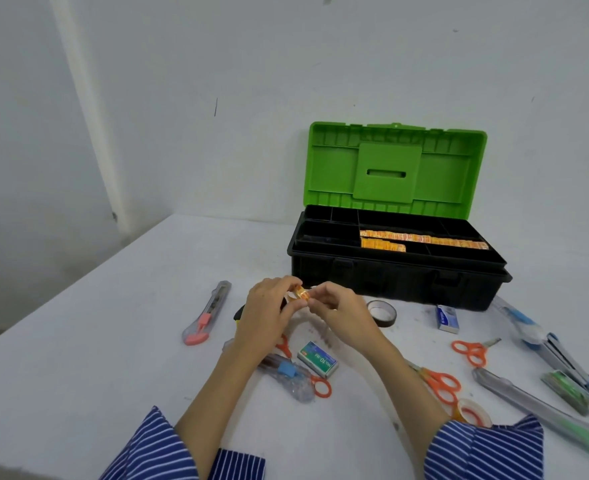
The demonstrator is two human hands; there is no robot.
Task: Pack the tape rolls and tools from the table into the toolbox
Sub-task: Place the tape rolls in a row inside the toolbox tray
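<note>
A small roll of clear tape with an orange core (300,293) is held above the table, just in front of the toolbox. My left hand (269,308) grips it from the left and my right hand (338,306) pinches it from the right. The black toolbox (390,275) stands open at the back, its green lid (395,168) upright. Orange strips (421,239) lie in its tray. A black tape roll (382,312) sits on the table by my right hand. Another clear tape roll (471,412) lies near my right sleeve.
On the white table (95,341) lie a pink-tipped utility knife (207,313), a green staple box (317,359), a blue-white box (447,318), orange scissors (473,351), a second pair (440,382), a blue stapler (556,351), packaged tools (542,407). The wall stands close behind the toolbox.
</note>
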